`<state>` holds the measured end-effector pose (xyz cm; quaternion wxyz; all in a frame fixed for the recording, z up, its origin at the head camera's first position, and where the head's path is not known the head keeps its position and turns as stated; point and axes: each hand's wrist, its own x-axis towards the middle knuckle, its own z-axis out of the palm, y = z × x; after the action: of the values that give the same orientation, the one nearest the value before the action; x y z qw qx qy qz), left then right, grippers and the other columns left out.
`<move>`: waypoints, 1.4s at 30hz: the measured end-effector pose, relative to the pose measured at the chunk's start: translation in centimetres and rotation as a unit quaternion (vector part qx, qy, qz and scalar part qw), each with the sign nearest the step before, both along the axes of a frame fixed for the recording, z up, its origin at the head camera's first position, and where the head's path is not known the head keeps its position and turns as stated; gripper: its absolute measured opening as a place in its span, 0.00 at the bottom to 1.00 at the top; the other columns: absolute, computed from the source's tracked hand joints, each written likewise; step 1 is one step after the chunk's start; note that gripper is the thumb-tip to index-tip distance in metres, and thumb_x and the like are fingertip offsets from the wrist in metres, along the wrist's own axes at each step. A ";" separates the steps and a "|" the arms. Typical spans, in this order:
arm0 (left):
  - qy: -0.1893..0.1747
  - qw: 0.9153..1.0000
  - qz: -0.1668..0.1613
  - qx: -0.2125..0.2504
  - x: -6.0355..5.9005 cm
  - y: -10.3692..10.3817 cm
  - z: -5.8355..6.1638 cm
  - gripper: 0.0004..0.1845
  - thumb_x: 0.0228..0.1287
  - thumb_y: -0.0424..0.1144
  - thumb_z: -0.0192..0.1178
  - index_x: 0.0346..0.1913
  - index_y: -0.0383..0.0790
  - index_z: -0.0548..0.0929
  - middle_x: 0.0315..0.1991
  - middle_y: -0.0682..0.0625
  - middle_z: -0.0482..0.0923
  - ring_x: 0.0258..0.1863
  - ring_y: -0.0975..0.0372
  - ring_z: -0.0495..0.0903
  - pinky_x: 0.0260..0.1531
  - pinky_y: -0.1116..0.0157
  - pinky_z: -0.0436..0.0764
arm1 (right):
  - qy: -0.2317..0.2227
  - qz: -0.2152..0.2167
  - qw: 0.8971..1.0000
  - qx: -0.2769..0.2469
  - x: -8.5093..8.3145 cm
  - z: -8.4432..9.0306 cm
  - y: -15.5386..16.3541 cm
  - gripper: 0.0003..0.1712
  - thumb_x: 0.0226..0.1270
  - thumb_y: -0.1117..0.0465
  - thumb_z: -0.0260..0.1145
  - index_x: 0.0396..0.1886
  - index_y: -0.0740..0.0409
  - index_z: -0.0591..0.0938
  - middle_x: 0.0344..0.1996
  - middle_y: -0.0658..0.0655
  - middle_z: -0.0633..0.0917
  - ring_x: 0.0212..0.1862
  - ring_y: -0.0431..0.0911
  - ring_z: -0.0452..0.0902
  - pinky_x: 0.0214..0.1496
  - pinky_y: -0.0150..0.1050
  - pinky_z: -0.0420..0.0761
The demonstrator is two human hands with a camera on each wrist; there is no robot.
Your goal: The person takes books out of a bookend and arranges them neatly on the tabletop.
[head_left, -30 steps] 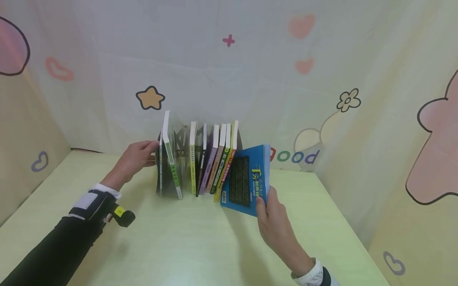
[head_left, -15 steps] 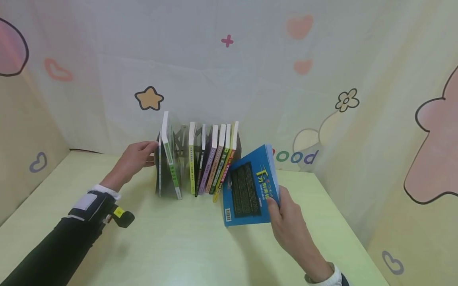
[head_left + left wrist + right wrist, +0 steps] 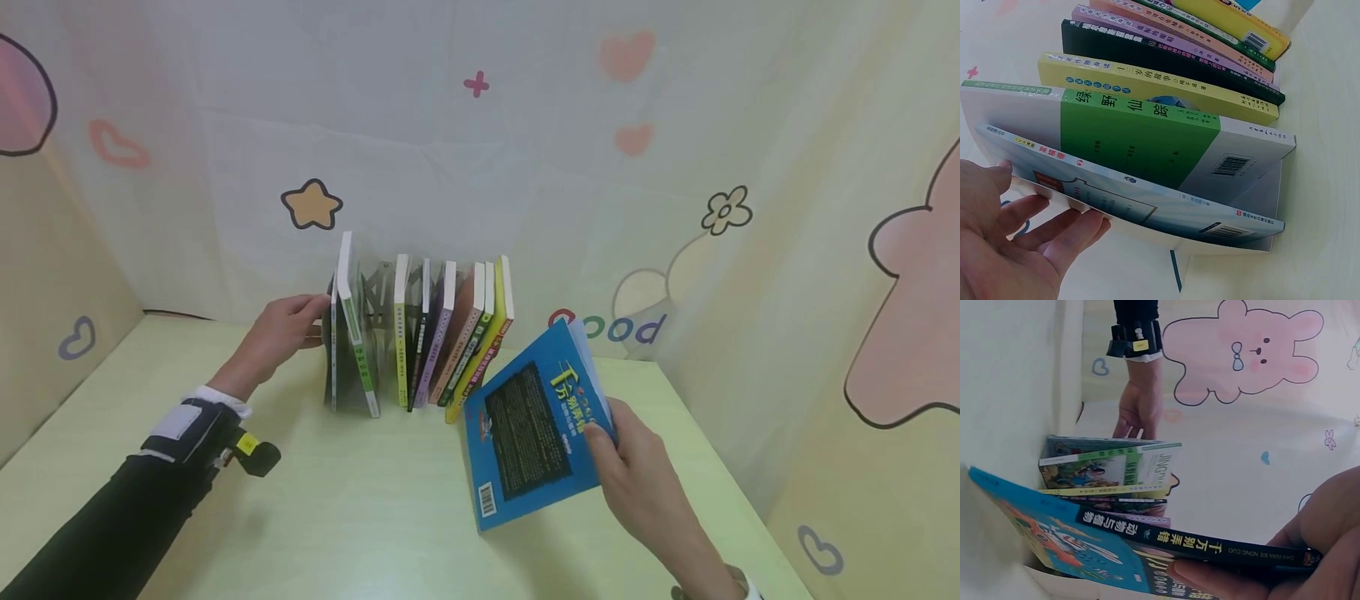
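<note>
The right hand [image 3: 641, 471] pinches the blue book [image 3: 528, 429] by its right edge, thumb over the back cover, near and right of the book row [image 3: 435, 354]. The left hand [image 3: 277, 337], fingers loosely extended, touches the row's left end, apparently steadying it.

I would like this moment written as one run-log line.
left hand: touching bookend's left panel | right hand: gripping tilted blue book | yellow end book: leaning right
</note>
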<state>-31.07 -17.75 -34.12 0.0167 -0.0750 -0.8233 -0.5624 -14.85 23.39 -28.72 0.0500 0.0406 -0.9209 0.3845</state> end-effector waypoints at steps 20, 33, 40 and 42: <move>-0.009 1.000 -0.012 -0.011 -0.2 0.1 0.3 0.37 0.84 0.57 0.41 0.77 0.29 0.63 0.71 0.29 0.68 0.66 0.37 0.74 0.59 0.49 0.80 | -0.076 0.025 0.994 -0.075 1.4 1.3 0.8 0.26 0.83 0.59 0.56 0.73 0.64 0.70 0.58 0.62 0.83 0.45 0.51 0.85 0.54 0.55 0.85; 0.002 0.993 0.041 -0.114 3.6 -0.1 0.5 0.41 0.83 0.56 0.40 0.79 0.23 0.50 0.73 0.25 0.62 0.68 0.33 0.68 0.62 0.39 0.75 | -0.102 0.047 0.987 -0.113 1.0 1.3 0.0 0.24 0.82 0.59 0.56 0.71 0.64 0.72 0.53 0.60 0.84 0.44 0.51 0.85 0.55 0.52 0.85; 0.045 0.987 0.078 -0.134 7.9 1.8 1.7 0.36 0.82 0.52 0.49 0.78 0.29 0.57 0.73 0.31 0.66 0.68 0.38 0.72 0.55 0.40 0.80 | -0.114 0.077 0.979 -0.152 0.7 0.9 -0.7 0.27 0.83 0.59 0.56 0.74 0.67 0.67 0.57 0.63 0.82 0.47 0.52 0.85 0.54 0.53 0.86; 0.067 0.984 0.081 -0.141 9.2 2.6 1.8 0.33 0.81 0.49 0.52 0.77 0.30 0.61 0.72 0.33 0.69 0.65 0.39 0.75 0.51 0.42 0.83 | -0.115 0.086 0.976 -0.162 0.6 0.8 -1.0 0.27 0.83 0.59 0.55 0.74 0.68 0.67 0.57 0.64 0.82 0.47 0.53 0.85 0.54 0.52 0.86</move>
<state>-21.87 -15.19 -32.28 0.1068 -0.0473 -0.8947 -0.4312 -14.26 22.35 -27.91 -0.0836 0.0667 -0.8392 0.5332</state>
